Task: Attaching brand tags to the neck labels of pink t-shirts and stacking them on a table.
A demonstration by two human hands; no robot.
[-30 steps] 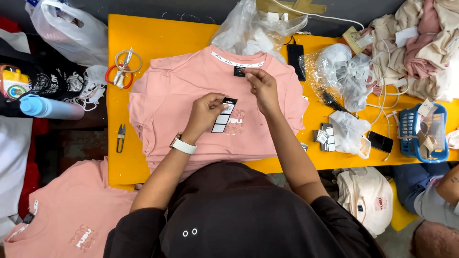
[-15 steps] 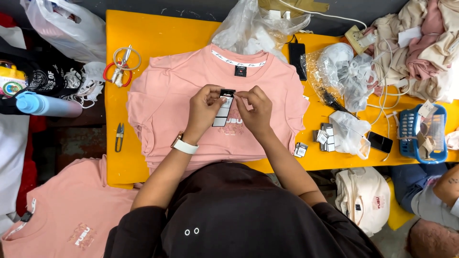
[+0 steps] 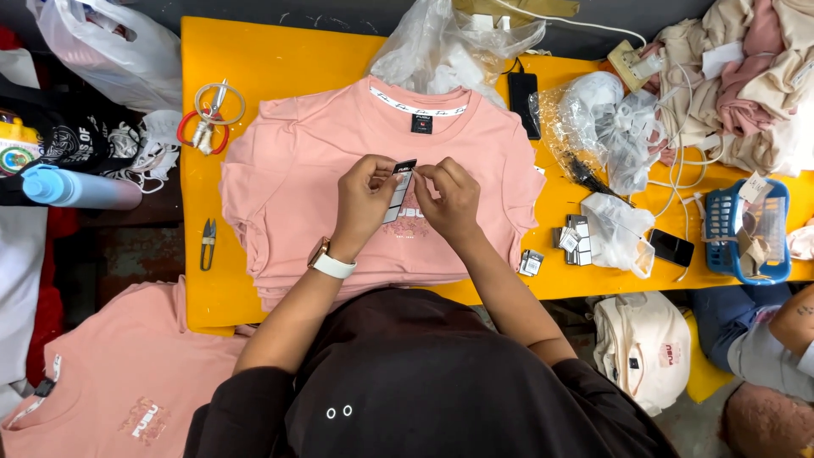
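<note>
Where the pink shirt [image 3: 288, 178] lies flat, left hand [image 3: 363, 193] and right hand [image 3: 451, 197] both pinched, seemingly, on a hang tag [image 3: 398, 191].

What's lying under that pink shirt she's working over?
More pink shirts, stacked edges showing, on the yellow table. How many, and anything between them, is hidden by the top pink shirt.

The right hand [image 3: 452, 197] no longer reaches to the far neck label of the pink shirt [image 3: 288, 195]; it now sits beside the left hand [image 3: 363, 195] over the chest print, and both pinch the black-and-white hang tag [image 3: 399, 188], which stands more upright between them.
</note>
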